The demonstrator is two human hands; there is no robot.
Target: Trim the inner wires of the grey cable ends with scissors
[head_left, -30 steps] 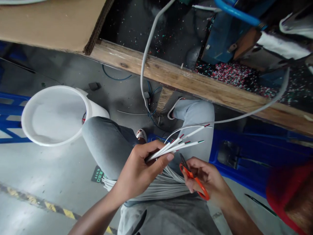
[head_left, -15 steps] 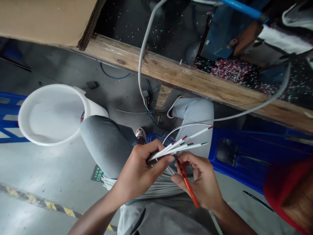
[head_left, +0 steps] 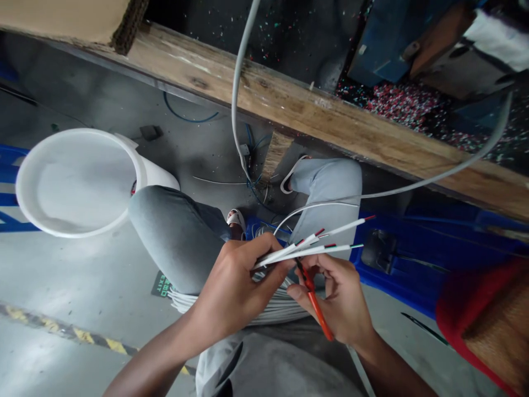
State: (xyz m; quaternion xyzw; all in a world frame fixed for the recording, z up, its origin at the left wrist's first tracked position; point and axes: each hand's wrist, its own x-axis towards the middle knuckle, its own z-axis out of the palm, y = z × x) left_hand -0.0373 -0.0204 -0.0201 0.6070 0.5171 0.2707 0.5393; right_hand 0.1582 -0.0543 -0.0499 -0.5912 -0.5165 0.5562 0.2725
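Several white cables [head_left: 303, 246] fan out to the right from my left hand [head_left: 243, 284], which is closed around them. Their stripped ends show red, black, green and white cores. My right hand [head_left: 343, 292] is closed on a pair of orange-handled pliers [head_left: 317, 310], possibly cutters. The dark jaws sit just below the cables, close to my left fingertips; whether they touch a cable I cannot tell. A bundle of grey-white cables [head_left: 283, 313] lies across my lap beneath both hands.
A white bucket [head_left: 78, 234] stands at the left. Ahead runs a wooden bench edge [head_left: 285, 110], with colourful scraps [head_left: 407, 105] by a blue machine [head_left: 376, 52]. One grey cable [head_left: 237, 82] loops over the edge. A cardboard box [head_left: 61, 19] and a blue stool [head_left: 417, 259] are nearby.
The view has shifted slightly, so the bench and bucket sit a little higher and the bucket farther left. Both hands keep their holds; the cable ends point slightly farther right.
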